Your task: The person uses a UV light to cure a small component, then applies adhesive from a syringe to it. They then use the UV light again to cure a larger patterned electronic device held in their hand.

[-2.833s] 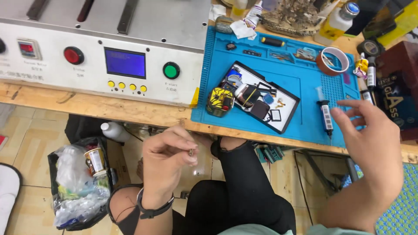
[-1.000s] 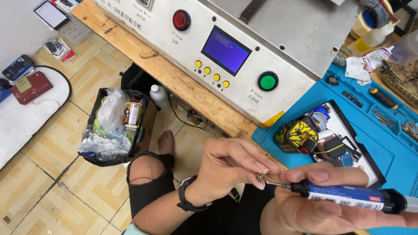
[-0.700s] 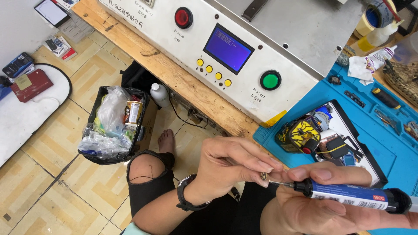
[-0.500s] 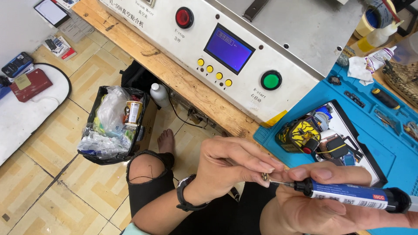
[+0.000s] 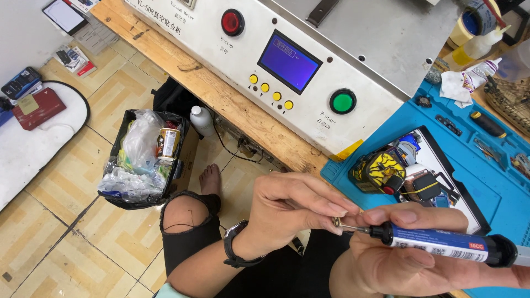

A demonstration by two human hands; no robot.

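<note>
Two hands meet over the lap: left hand (image 5: 292,212) pinches a small metal part (image 5: 335,222) at the syringe (image 5: 441,247) tip; right hand (image 5: 397,259) wraps the barrel. Risk: loose pinch drops the part floorward.

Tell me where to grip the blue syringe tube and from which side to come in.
Grip the blue syringe tube on its straight barrel, behind the black collar, as the right hand does, coming from below. It lies almost level and its thin tip sits at the small metal part pinched by the left hand, so that end should likely stay free.
</note>
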